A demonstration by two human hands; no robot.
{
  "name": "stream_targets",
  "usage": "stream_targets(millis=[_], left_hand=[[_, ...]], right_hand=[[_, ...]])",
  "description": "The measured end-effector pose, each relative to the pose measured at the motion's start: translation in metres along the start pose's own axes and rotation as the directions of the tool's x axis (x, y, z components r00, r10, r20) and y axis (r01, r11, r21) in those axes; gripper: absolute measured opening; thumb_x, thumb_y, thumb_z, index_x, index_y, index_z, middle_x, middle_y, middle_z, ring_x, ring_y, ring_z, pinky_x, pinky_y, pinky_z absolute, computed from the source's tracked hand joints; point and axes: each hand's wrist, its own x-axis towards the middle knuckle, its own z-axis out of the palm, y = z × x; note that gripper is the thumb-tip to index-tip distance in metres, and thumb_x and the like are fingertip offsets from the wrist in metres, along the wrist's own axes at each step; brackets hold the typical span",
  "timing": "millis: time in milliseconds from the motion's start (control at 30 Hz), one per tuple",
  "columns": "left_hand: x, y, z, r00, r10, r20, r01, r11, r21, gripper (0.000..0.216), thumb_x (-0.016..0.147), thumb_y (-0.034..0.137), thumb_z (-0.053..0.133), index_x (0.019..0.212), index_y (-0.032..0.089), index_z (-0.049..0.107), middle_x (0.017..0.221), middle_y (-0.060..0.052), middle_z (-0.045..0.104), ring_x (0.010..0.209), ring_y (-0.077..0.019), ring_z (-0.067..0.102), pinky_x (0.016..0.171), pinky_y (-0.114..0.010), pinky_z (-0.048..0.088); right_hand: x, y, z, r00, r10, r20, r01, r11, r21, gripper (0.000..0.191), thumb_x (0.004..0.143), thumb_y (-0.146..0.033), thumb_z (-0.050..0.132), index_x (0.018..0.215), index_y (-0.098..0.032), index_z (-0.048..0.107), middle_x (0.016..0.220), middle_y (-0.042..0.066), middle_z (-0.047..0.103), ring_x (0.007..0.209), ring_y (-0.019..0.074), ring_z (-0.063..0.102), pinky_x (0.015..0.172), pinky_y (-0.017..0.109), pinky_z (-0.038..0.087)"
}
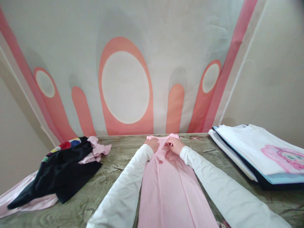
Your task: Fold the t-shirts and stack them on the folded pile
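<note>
A long pink shirt lies lengthwise in front of me, its sides folded inward over the middle and its collar at the table's far edge. Bunched pink cloth lies across its upper part, just below the collar. My left hand is closed on the cloth at the upper left, its fingertips partly lost against the pink. Close beside it, my right hand has its fingers bent in a pinch on the cloth at the upper right. White sleeves cover both my forearms.
On the left of the wood-patterned table lies a loose heap of black clothing and pink clothing. A stack of folded shirts stands at the right, a white printed one on top. Behind the table rises a wall panel with coral shapes.
</note>
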Motion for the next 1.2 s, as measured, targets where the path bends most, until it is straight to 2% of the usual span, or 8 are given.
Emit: stream_targets(millis=[100,200,367,467,633,767,967,1200], left_hand=[[-0.005,0.011,0.017,1.0,0.017,-0.005,-0.017,1.0,0.01,0.042,0.085,0.035,0.037,0.123,0.02,0.043,0.136,-0.009,0.036,0.124,-0.0253,0.031,0.099,-0.044,0.022],[-0.01,0.014,0.031,0.999,0.012,-0.031,-0.011,0.999,0.043,0.052,0.084,0.042,0.036,0.131,0.019,0.034,0.141,-0.008,0.026,0.128,-0.0284,0.022,0.101,-0.048,0.016],[-0.013,0.008,0.034,0.995,-0.017,-0.097,0.024,0.997,0.078,0.059,0.081,0.055,0.032,0.132,0.026,0.033,0.141,-0.003,0.028,0.128,-0.0363,0.016,0.1,-0.051,0.013],[-0.011,0.003,0.032,0.993,-0.041,-0.114,0.049,0.996,0.072,0.065,0.076,0.064,0.032,0.131,0.029,0.034,0.14,-0.003,0.028,0.127,-0.0395,0.016,0.099,-0.052,0.012],[-0.006,-0.015,0.028,0.986,-0.13,-0.106,0.135,0.99,0.035,0.078,0.076,0.066,0.029,0.136,0.015,0.025,0.143,-0.012,0.018,0.13,-0.0289,0.016,0.102,-0.041,0.016],[-0.004,-0.031,0.025,0.977,-0.202,-0.071,0.205,0.978,0.038,0.069,0.081,0.059,0.024,0.136,0.017,0.024,0.144,-0.009,0.017,0.131,-0.0235,0.015,0.103,-0.042,0.015],[-0.004,-0.036,0.025,0.976,-0.204,-0.079,0.21,0.975,0.067,0.065,0.082,0.054,0.027,0.135,0.017,0.026,0.144,-0.008,0.017,0.13,-0.0243,0.018,0.102,-0.045,0.015],[-0.002,-0.038,0.029,0.969,-0.233,-0.086,0.239,0.969,0.069,0.067,0.08,0.058,0.029,0.135,0.021,0.027,0.144,-0.007,0.017,0.13,-0.0263,0.018,0.103,-0.044,0.014]], right_hand=[[-0.002,0.003,0.003,0.996,-0.041,0.075,0.044,0.999,-0.031,0.015,0.069,-0.012,0.055,0.075,-0.015,0.068,0.078,0.006,0.06,0.073,0.0152,0.054,0.071,0.027,0.042],[-0.007,0.011,0.005,0.997,-0.038,0.074,0.044,0.997,-0.07,0.014,0.068,-0.016,0.058,0.079,-0.015,0.068,0.083,0.007,0.06,0.079,0.0166,0.055,0.075,0.028,0.042],[-0.022,0.015,0.004,1.0,-0.022,0.019,0.024,0.992,-0.127,0.021,0.073,-0.021,0.056,0.091,-0.015,0.064,0.096,0.008,0.06,0.093,0.0197,0.052,0.085,0.032,0.039],[-0.031,0.014,0.004,0.998,-0.04,0.047,0.047,0.986,-0.161,0.029,0.078,-0.023,0.049,0.103,-0.017,0.061,0.108,0.009,0.059,0.103,0.0202,0.05,0.09,0.034,0.036],[-0.045,0.015,0.008,0.995,-0.037,0.089,0.056,0.975,-0.216,0.04,0.088,-0.029,0.031,0.124,-0.019,0.047,0.129,0.006,0.047,0.118,0.0178,0.039,0.099,0.036,0.029],[-0.051,0.015,0.007,0.993,-0.01,0.118,0.037,0.972,-0.232,0.044,0.09,-0.034,0.025,0.129,-0.02,0.04,0.134,0.004,0.04,0.123,0.0166,0.033,0.102,0.037,0.023],[-0.029,0.025,-0.001,0.993,0.075,0.093,-0.043,0.951,-0.307,0.05,0.089,-0.038,0.025,0.132,-0.015,0.034,0.138,0.008,0.034,0.128,0.018,0.025,0.104,0.038,0.018],[-0.004,0.051,0.006,0.944,0.305,0.124,-0.238,0.892,-0.384,0.063,0.084,-0.054,0.025,0.136,-0.018,0.027,0.144,0.008,0.018,0.131,0.023,0.014,0.104,0.044,0.013]])
